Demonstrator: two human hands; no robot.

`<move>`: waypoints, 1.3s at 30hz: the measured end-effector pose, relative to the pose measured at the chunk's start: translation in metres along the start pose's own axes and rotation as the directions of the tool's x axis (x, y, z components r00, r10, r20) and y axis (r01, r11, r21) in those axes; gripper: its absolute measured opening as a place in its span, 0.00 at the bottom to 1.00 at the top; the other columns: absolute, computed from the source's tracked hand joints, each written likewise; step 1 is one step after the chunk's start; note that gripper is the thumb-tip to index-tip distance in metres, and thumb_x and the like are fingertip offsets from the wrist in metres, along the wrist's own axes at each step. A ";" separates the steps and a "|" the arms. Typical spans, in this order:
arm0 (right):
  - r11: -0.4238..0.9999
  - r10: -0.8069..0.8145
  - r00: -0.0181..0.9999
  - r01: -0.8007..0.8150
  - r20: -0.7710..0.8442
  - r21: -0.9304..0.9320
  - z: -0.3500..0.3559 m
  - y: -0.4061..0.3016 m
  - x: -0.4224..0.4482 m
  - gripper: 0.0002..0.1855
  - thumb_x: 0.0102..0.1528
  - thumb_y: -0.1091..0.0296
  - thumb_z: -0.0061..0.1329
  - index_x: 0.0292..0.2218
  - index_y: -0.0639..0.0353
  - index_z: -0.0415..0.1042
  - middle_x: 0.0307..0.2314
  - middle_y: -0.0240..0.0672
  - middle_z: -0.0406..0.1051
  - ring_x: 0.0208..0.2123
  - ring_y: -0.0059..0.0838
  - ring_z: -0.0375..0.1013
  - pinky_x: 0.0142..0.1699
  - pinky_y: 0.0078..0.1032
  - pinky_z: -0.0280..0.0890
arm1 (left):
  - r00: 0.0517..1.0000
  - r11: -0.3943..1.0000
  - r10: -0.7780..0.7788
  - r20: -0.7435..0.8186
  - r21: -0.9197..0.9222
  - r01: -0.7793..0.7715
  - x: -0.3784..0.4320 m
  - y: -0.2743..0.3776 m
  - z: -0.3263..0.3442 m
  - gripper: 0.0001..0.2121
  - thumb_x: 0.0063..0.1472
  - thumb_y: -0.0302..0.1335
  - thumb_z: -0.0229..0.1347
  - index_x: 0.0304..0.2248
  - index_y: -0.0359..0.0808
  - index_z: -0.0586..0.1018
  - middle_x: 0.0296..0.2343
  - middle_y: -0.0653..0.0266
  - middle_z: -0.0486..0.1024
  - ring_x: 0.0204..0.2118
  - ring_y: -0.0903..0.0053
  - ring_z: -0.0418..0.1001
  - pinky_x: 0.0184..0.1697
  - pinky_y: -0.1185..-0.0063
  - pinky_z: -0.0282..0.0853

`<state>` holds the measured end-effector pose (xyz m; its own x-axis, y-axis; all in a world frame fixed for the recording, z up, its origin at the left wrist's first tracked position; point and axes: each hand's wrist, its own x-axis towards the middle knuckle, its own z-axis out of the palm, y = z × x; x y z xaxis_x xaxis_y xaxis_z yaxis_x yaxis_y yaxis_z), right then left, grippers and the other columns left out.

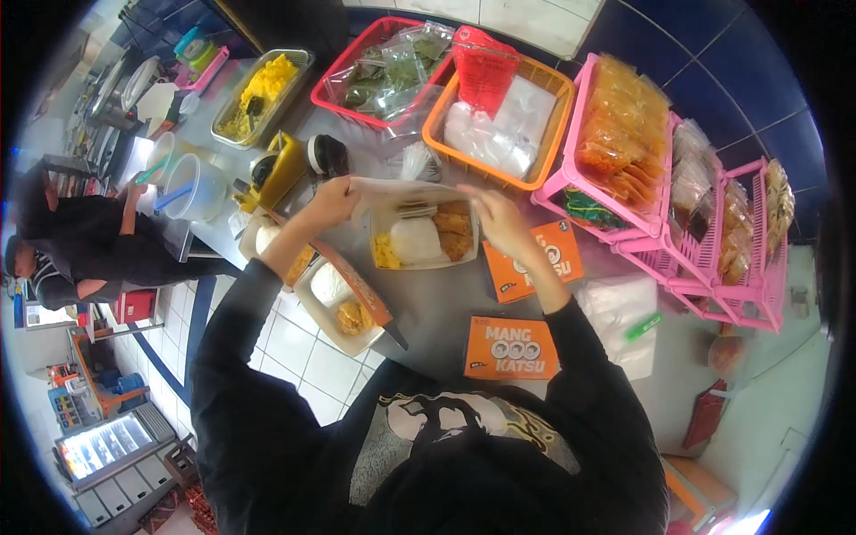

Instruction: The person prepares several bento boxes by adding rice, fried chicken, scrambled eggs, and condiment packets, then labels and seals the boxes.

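An open paper food box (424,262) lies in front of me on the steel counter, with white rice (414,239), breaded cutlets (455,231) and yellow scrambled egg (386,251) inside. My left hand (332,200) is closed on the upper left corner of its raised lid. At the box's upper right corner is my right hand (496,217), blurred, its fingers near the lid edge; whether they grip it cannot be told. Two closed orange boxes (511,348) lie to the right, one partly under my right forearm. Another open box (334,304) with rice and fried food stands at the counter's edge, left.
Along the back stand a tray of yellow egg (224,127), a red basket of packed greens (328,107), an orange basket of plastic bags (435,137) and a pink rack (659,234) of sachets. Clear plastic bags (618,301) lie right. Two people (87,224) stand far left.
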<state>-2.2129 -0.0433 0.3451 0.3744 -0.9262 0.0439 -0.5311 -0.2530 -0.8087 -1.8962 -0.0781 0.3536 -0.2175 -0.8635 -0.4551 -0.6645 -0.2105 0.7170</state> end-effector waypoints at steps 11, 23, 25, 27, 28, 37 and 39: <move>0.977 0.166 0.986 -0.161 -0.024 0.142 0.020 -0.007 -0.014 0.15 0.58 0.71 0.33 0.47 0.60 0.62 0.41 0.47 0.66 0.45 0.46 0.66 0.48 0.31 0.59 | 0.917 0.984 -0.058 0.394 0.176 -0.014 -0.009 0.009 -0.019 0.21 0.54 0.24 0.44 0.49 0.37 0.68 0.35 0.59 0.72 0.36 0.79 0.68 0.39 0.80 0.65; 0.584 0.263 0.905 -0.426 0.335 0.691 0.025 0.022 -0.023 0.19 0.50 0.75 0.41 0.44 0.63 0.56 0.40 0.48 0.64 0.41 0.31 0.64 0.47 0.24 0.56 | 0.790 0.972 -0.224 0.570 0.194 0.136 -0.040 0.070 -0.005 0.37 0.48 0.15 0.46 0.56 0.44 0.45 0.48 0.58 0.62 0.51 0.73 0.59 0.51 0.77 0.57; 0.640 0.315 0.912 -0.410 0.264 0.650 0.032 0.021 -0.018 0.20 0.51 0.72 0.44 0.44 0.64 0.53 0.38 0.52 0.65 0.42 0.39 0.65 0.46 0.27 0.58 | 0.733 0.987 -0.133 0.667 0.024 0.157 -0.020 0.025 -0.009 0.38 0.47 0.15 0.47 0.56 0.44 0.45 0.48 0.59 0.61 0.51 0.73 0.59 0.51 0.77 0.57; 0.816 0.336 0.912 -0.406 0.234 0.411 0.030 0.002 -0.020 0.21 0.52 0.70 0.44 0.45 0.64 0.52 0.38 0.54 0.64 0.44 0.43 0.64 0.46 0.30 0.59 | 0.663 0.969 -0.027 0.748 -0.143 0.200 -0.005 0.004 -0.014 0.39 0.45 0.14 0.48 0.56 0.44 0.46 0.49 0.60 0.60 0.51 0.74 0.60 0.51 0.76 0.58; 0.918 0.342 0.918 -0.371 0.199 0.136 0.030 -0.010 -0.021 0.22 0.52 0.69 0.44 0.46 0.63 0.50 0.39 0.55 0.64 0.45 0.48 0.63 0.45 0.33 0.60 | 0.604 0.893 -0.015 0.797 -0.261 0.367 -0.002 0.003 -0.017 0.38 0.45 0.16 0.49 0.56 0.43 0.46 0.49 0.60 0.60 0.51 0.74 0.60 0.51 0.77 0.59; 0.960 0.279 0.960 -0.279 -0.005 -0.002 0.053 -0.033 -0.025 0.34 0.42 0.88 0.41 0.50 0.69 0.45 0.48 0.64 0.53 0.49 0.58 0.57 0.52 0.41 0.56 | 0.729 0.625 -0.538 0.422 -0.381 0.682 0.011 0.019 0.063 0.28 0.59 0.38 0.46 0.53 0.29 0.52 0.49 0.52 0.59 0.46 0.71 0.67 0.44 0.69 0.68; 0.959 0.282 0.959 -0.282 0.016 -0.033 0.050 -0.032 -0.024 0.35 0.41 0.90 0.40 0.51 0.70 0.45 0.49 0.64 0.51 0.50 0.58 0.56 0.52 0.40 0.56 | 0.681 0.619 -0.725 0.108 -0.330 0.712 0.009 0.033 0.076 0.28 0.60 0.41 0.45 0.51 0.28 0.55 0.47 0.50 0.61 0.43 0.70 0.69 0.42 0.68 0.70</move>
<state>-2.1667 0.0011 0.3400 0.2211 -0.9554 -0.1955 -0.6402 0.0090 -0.7682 -1.9742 -0.0578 0.3338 0.2564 -0.3856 -0.8863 -0.3302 -0.8968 0.2946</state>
